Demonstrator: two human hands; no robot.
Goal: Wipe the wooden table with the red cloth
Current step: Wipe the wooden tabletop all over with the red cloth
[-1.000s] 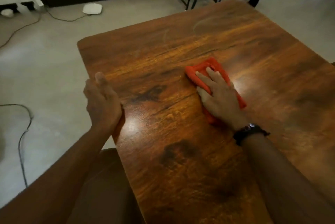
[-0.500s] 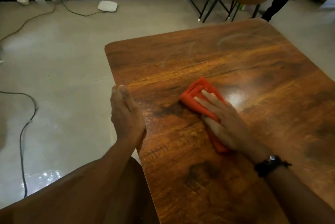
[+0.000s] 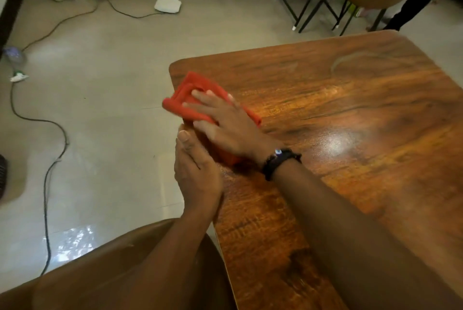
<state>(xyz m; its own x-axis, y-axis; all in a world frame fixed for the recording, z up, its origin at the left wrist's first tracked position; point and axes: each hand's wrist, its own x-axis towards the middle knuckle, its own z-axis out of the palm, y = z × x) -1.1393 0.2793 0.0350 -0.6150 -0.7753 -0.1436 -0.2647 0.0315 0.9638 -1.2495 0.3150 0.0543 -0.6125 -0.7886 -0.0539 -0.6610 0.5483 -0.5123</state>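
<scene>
One glossy wooden table (image 3: 350, 121), red cloth (image 3: 185, 95) at edge, grey floor (image 3: 112, 109), cables (image 3: 46, 184)

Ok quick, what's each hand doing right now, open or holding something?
Left hand: open, fingers straight, at the table edge, holding nothing.
Right hand: open, pressing flat on the red cloth.

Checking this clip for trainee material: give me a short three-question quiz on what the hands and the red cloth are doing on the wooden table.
1. True or false: the right hand presses with straight fingers on the folded red cloth.
2. Where on the brown wooden table does the cloth lie? A) at its left edge B) at its centre C) at its right edge
3. What is worn on the right wrist?
Key: 1 true; 2 A; 3 a black wristband.
</scene>
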